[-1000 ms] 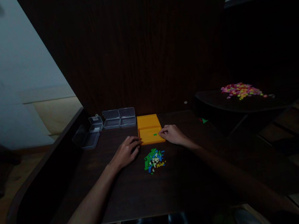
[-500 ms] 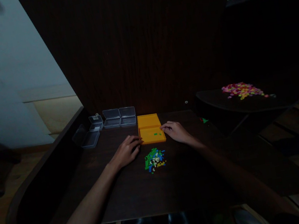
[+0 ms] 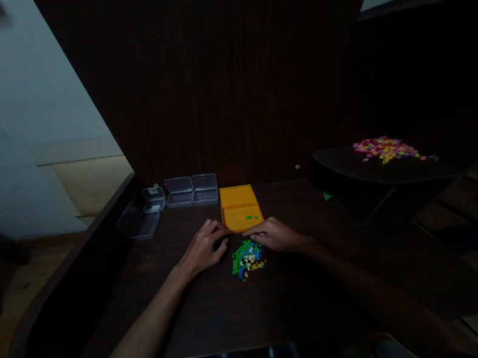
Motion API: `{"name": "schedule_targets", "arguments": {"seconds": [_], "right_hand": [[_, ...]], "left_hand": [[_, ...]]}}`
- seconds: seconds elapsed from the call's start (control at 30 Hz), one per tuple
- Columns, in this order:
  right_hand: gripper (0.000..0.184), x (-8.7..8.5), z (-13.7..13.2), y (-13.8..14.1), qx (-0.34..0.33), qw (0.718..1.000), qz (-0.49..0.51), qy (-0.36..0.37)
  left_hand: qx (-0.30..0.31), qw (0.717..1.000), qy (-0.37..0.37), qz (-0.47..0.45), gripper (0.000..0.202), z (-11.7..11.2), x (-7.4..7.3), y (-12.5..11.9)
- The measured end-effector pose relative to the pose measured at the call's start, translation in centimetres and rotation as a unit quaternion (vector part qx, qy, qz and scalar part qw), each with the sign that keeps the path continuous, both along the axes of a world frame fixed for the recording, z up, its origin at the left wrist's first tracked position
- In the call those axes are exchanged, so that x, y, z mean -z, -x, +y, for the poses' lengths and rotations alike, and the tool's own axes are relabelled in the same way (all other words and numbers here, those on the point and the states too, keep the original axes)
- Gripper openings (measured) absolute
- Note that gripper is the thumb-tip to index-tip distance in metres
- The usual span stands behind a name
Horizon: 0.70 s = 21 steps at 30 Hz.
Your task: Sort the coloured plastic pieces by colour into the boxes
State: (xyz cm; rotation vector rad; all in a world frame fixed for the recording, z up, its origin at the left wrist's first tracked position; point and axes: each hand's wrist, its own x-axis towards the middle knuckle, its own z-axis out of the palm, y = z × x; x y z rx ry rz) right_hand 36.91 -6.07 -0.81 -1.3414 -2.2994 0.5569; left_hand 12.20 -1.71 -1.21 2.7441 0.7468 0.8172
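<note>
An open yellow box (image 3: pixel 238 194) lies on the dark desk, its lid folded back; two small green pieces (image 3: pixel 250 218) rest in its near half. My left hand (image 3: pixel 207 246) has its fingers stretched to the box's near left corner, thumb apart. Just in front of the box is a pile of small green, blue, white and yellow plastic pieces (image 3: pixel 247 258). My right hand (image 3: pixel 277 235) is at the pile's far right edge, by the box's near rim. Its index finger points left and the other fingers are partly curled; I see nothing held.
Clear plastic boxes with open lids (image 3: pixel 193 196) stand along the back left, and another clear box (image 3: pixel 145 225) sits nearer. On the right a dark curved shelf (image 3: pixel 405 174) carries a heap of pink, red and yellow pieces (image 3: pixel 386 148). A raised side panel (image 3: pixel 76 282) borders the desk's left.
My right hand has moved from the box's right edge toward me and left, to the pile's far edge. My left hand stays at the box's left corner, almost unmoved.
</note>
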Motion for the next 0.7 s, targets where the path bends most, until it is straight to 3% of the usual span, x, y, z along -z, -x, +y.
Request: {"name": "schedule_targets", "arguments": {"seconds": [0.2,0.4,0.7], "right_hand": [[0.031,0.6,0.2,0.0,-0.045,0.999,-0.004,0.017],[0.027,0.4,0.2,-0.3,-0.041,0.999,0.007,0.030],[0.022,0.0,0.1,-0.4,-0.023,0.999,0.002,0.025]], "left_hand": [[0.040,0.998,0.042,0.013,0.028,-0.7,-0.2,-0.7],[0.066,0.993,0.075,0.058,0.032,-1.2,-0.5,-1.3],[0.063,0.993,0.068,0.079,0.032,-1.5,-0.7,-1.9]]}}
